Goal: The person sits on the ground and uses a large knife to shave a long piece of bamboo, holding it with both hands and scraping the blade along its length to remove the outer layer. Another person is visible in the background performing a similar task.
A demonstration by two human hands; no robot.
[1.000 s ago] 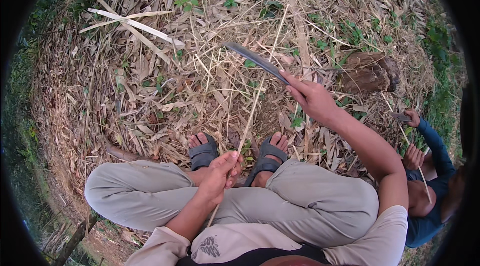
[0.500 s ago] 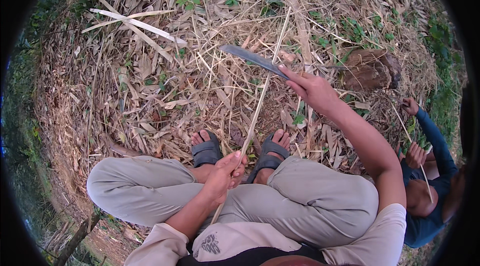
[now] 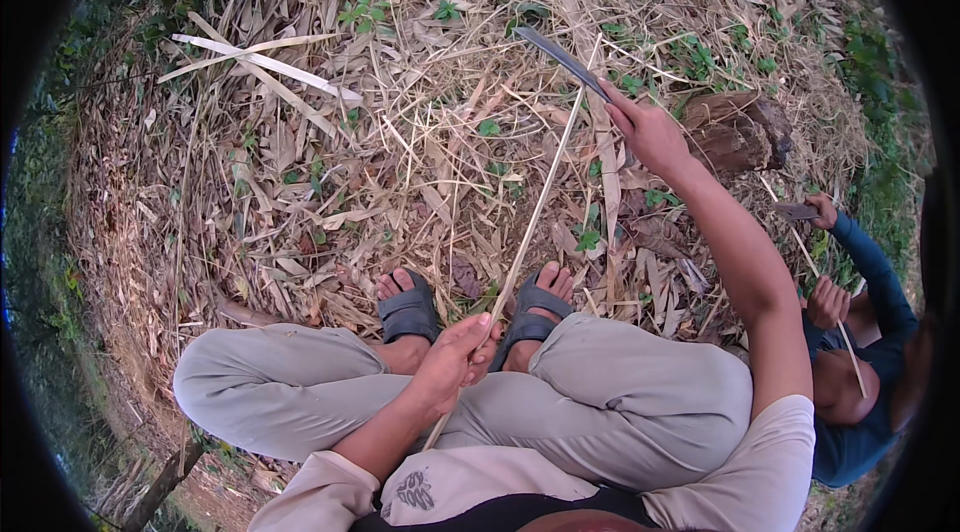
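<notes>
Left hand: at 6 o'clock, the left hand [image 3: 460, 357] is closing around the strip [image 3: 540, 212], thumb lying uppermost along it, fingers curling in against it.
Right hand: at 2 o'clock, the right hand [image 3: 643, 135] is grasping the blade [image 3: 560, 57] at its near end; its fingers are folding in, with the foremost one reaching along toward the metal, and the palm is hiding whatever handle there is.
Strip: it is running long, thin and pale from the lap, a little past 6 o'clock, up between the feet to 1 o'clock.
Blade: it is crossing the strip near its far end, tip pointing toward 10 o'clock; whether the two are touching, I cannot tell.
Feet: both sandals [image 3: 408, 314] are resting on the ground below the middle, one on either side of the strip.
Log: just beyond the right hand, between 2 and 3 o'clock, a brown log [image 3: 737, 130] is lying in dry leaves [image 3: 330, 157].
Slats: at 10 o'clock, pale slats [image 3: 265, 64] are crossing one another on the leaves.
Co-worker: near 4 o'clock, a person in a blue sleeve [image 3: 866, 260] is holding a second strip [image 3: 847, 347] in one hand [image 3: 828, 302] and a short dark tool [image 3: 797, 212] in the other [image 3: 823, 211].
</notes>
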